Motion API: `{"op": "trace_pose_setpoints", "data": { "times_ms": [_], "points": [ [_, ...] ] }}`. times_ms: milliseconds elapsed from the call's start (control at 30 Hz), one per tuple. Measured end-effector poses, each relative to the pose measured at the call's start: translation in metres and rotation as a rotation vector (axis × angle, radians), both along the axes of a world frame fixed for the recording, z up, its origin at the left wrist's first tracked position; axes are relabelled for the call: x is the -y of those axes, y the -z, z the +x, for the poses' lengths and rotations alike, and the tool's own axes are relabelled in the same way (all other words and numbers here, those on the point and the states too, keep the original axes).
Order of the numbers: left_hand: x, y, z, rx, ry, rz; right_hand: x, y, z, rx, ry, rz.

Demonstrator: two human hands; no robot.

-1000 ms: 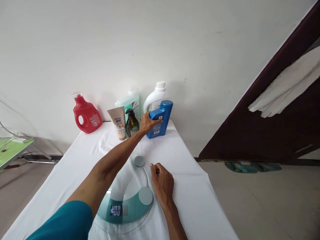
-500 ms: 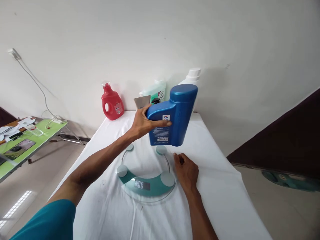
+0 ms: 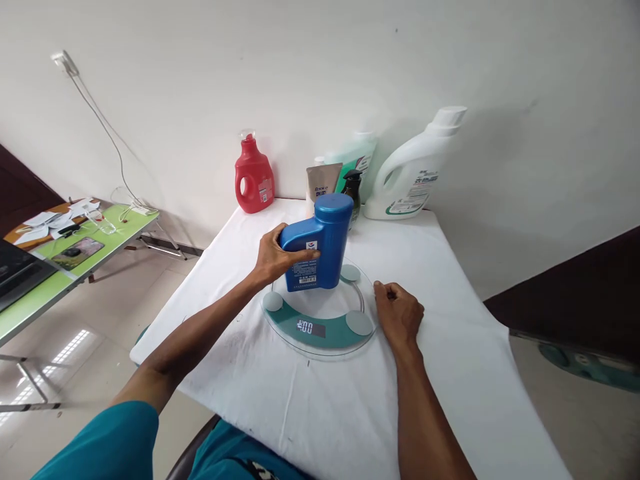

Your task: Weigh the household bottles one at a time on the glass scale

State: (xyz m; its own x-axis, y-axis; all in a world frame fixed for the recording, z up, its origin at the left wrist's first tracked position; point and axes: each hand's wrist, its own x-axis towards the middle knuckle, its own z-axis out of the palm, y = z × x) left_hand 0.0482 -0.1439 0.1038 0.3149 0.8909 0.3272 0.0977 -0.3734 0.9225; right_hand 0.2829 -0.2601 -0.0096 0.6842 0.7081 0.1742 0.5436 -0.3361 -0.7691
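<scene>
Left hand (image 3: 273,257) is wrapped around the handle side of the blue bottle (image 3: 316,243), frame centre. Bottle is upright, cap on, base at the glass scale (image 3: 320,313); can't tell if it's fully resting. Contents not visible, opaque plastic. Scale display (image 3: 306,327) is lit, digits unclear.

Right hand (image 3: 399,317) is loosely curled, holding nothing, fingertips at the scale's right rim, palm on the white-clothed counter (image 3: 350,407).

Back row against the wall, upper centre: red jug (image 3: 254,177) on the left, apart from the rest; then beige tube (image 3: 323,183), dark pump bottle (image 3: 353,190), pale green bottle (image 3: 357,157) behind them, white jug (image 3: 415,173) rightmost. All capped, contents hidden. The blue bottle partly hides the tube and pump bottle.

Left edge: green table (image 3: 65,267) with papers; a cable (image 3: 107,133) runs up the wall.
</scene>
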Motion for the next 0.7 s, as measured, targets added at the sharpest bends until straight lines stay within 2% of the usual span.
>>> {"op": "trace_pose_setpoints", "data": {
  "times_ms": [100, 367, 500, 600, 700],
  "points": [
    [0.002, 0.002, 0.000, -0.039, -0.027, 0.026, 0.001, -0.001, -0.001, -0.001, -0.003, 0.003],
    [0.004, 0.004, 0.000, -0.104, 0.012, 0.078, 0.000, 0.003, 0.000, 0.013, 0.000, -0.004],
    [0.002, 0.007, -0.008, -0.079, 0.097, 0.055, -0.001, 0.004, -0.001, 0.025, 0.006, -0.002],
    [-0.013, 0.017, -0.019, 0.071, 0.159, 0.025, -0.001, 0.003, -0.002, 0.026, 0.008, -0.015],
    [-0.038, 0.040, -0.030, 0.261, 0.033, -0.098, -0.001, 0.003, -0.002, 0.033, 0.006, -0.014]
  ]
}}
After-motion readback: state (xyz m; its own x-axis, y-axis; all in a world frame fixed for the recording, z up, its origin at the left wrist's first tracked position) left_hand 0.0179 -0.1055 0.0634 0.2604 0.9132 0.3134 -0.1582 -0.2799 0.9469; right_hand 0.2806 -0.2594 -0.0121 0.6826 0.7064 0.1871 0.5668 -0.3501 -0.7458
